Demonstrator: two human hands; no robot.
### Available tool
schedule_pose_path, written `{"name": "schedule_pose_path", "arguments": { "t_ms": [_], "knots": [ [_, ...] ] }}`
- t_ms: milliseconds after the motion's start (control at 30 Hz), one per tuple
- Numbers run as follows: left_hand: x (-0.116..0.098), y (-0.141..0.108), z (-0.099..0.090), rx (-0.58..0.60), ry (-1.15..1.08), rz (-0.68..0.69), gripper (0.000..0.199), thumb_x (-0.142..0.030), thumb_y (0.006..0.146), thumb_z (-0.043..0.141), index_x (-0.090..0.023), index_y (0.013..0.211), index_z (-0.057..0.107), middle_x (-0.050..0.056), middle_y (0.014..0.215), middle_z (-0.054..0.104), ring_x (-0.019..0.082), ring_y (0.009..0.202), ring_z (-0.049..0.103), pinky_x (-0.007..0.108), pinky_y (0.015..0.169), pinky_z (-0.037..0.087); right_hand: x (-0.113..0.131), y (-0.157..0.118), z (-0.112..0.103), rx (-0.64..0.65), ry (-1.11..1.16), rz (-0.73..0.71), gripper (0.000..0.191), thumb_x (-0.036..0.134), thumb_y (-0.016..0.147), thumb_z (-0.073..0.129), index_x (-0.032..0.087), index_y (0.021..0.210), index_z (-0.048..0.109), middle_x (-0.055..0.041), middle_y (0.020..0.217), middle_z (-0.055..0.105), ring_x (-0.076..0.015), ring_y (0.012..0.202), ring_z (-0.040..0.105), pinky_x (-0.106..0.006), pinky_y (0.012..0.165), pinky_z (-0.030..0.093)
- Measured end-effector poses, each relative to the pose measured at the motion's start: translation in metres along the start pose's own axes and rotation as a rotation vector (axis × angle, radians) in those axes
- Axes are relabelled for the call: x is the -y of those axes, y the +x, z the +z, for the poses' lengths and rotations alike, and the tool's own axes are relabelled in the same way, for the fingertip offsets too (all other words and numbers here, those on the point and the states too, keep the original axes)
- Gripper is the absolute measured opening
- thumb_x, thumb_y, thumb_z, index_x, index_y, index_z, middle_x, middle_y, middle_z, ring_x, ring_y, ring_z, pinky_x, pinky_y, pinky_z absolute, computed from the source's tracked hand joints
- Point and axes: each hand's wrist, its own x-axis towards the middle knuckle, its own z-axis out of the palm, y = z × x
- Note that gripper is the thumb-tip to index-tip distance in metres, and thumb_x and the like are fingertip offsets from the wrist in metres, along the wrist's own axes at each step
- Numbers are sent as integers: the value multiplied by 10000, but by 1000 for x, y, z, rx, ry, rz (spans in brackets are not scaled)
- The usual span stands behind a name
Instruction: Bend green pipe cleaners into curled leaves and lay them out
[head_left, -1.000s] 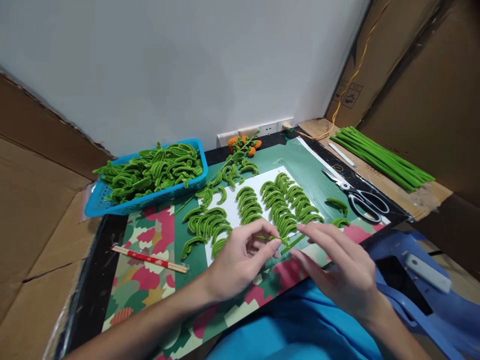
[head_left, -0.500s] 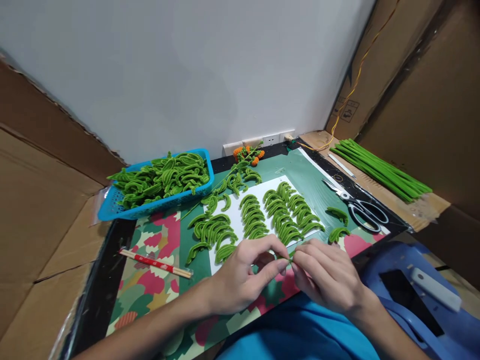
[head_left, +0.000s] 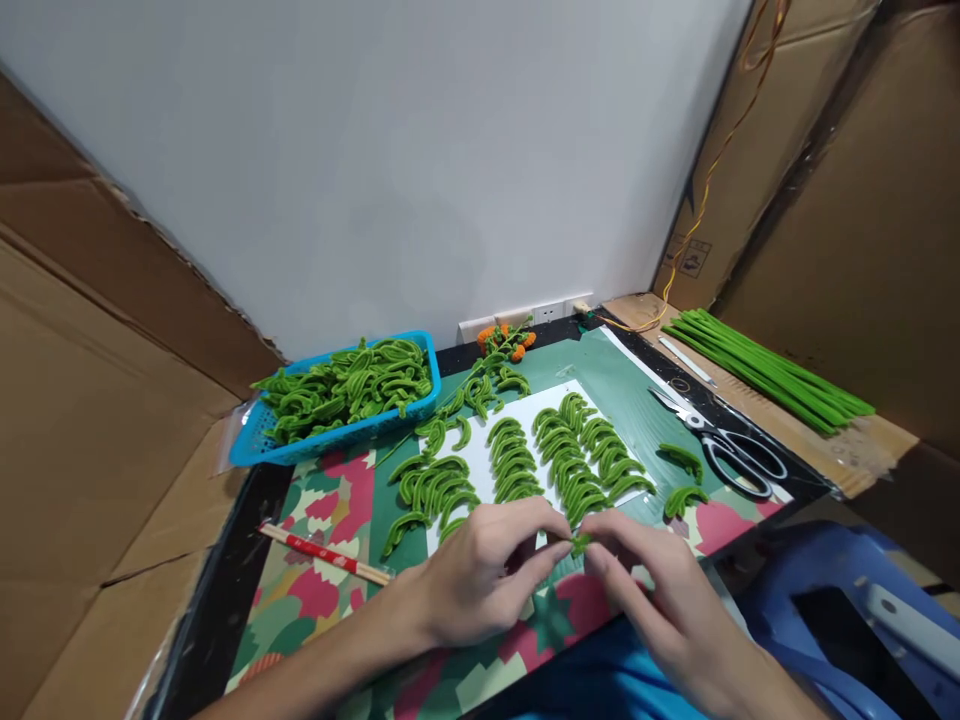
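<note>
Close together over the table's front edge, both hands pinch a small fuzzy green pipe-cleaner piece (head_left: 580,544). My left hand (head_left: 487,570) has its thumb and forefinger on the piece's left end. From the other side, my right hand (head_left: 660,590) grips it the same way; the fingers hide most of it. Just beyond, curved green pipe-cleaner leaves (head_left: 514,465) lie in several rows on a white sheet (head_left: 484,470). Two more leaf clusters (head_left: 682,500) rest on the mat to the right.
A blue basket (head_left: 337,440) heaped with green leaves stands at the back left. Wrapped chopsticks (head_left: 326,553) lie at left, an orange flower stem (head_left: 499,340) behind. Scissors (head_left: 739,460), a white pen (head_left: 688,360) and a bundle of green pipe cleaners (head_left: 772,370) lie at right.
The view has shifted slightly, so the table appears lower. My right hand's fingers have turned and spread, showing more of the green piece between both hands' fingertips.
</note>
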Motion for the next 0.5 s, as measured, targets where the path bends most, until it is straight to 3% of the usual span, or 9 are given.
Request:
{"name": "schedule_pose_path", "arguments": {
  "t_ms": [100, 167, 300, 500],
  "knots": [
    [-6, 2, -2, 45, -173, -266, 136, -273, 1078, 637, -168, 1014, 694, -38, 717, 560, 97, 571, 465, 222, 546, 372, -5, 2, -9, -76, -517, -475, 206, 174, 1139, 507, 150, 1263, 669, -105, 996, 792, -211, 797, 736, -306, 662, 521],
    [-9, 3, -3, 87, -287, -376, 224, -358, 1082, 648, -162, 983, 688, -52, 685, 507, 99, 582, 443, 221, 549, 345, -9, 4, -12, -86, -672, -623, 188, 114, 1121, 512, 124, 1195, 685, -113, 963, 799, -206, 732, 708, -323, 651, 506],
    [-8, 3, 2, 71, -546, -531, 336, -489, 1059, 700, -160, 1000, 666, -39, 749, 525, 98, 635, 435, 214, 569, 344, -15, 7, -13, -73, -703, -698, 169, 136, 1122, 545, 85, 1170, 698, -128, 958, 801, -213, 771, 724, -332, 713, 541],
    [1, -1, 16, 100, -781, -699, 446, -616, 1011, 739, -192, 1058, 610, -72, 667, 548, 62, 448, 408, 188, 432, 296, -15, 10, -15, -119, -755, -751, 275, 74, 1115, 434, 82, 1136, 707, -122, 868, 783, -211, 703, 696, -341, 653, 545]
  ]
}}
